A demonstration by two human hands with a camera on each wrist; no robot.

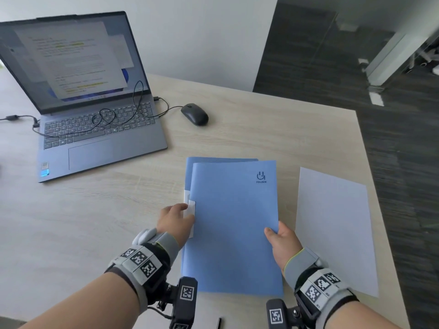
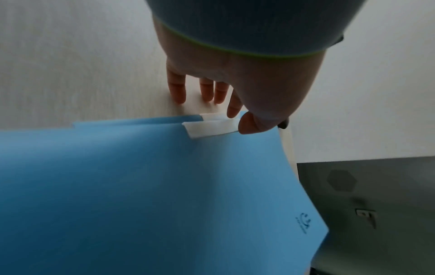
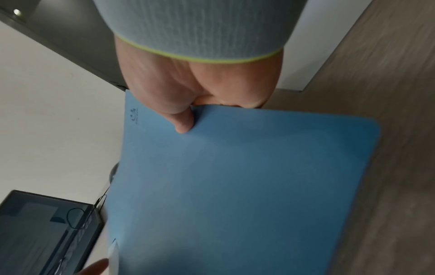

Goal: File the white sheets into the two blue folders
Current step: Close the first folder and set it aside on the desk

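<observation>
Two blue folders lie stacked in front of me. The top folder (image 1: 235, 222) (image 2: 164, 195) (image 3: 235, 186) carries a printed logo. The lower folder (image 1: 190, 172) peeks out at the far left. My right hand (image 1: 280, 243) (image 3: 188, 115) pinches the top folder's right edge, thumb on the cover and fingers hidden beneath. My left hand (image 1: 175, 219) (image 2: 235, 119) is at the spine. Its thumb presses the white spine label (image 1: 192, 207) (image 2: 209, 128) and its straight fingers touch the table. White sheets (image 1: 332, 229) lie flat to the right of the folders.
An open laptop (image 1: 95, 119) with a looped cable over its keyboard stands at the far left. A dark mouse (image 1: 194, 114) lies beside it. The table's right edge (image 1: 370, 186) runs close to the sheets, with dark floor beyond. A thin dark object (image 1: 219, 322) lies at the near edge.
</observation>
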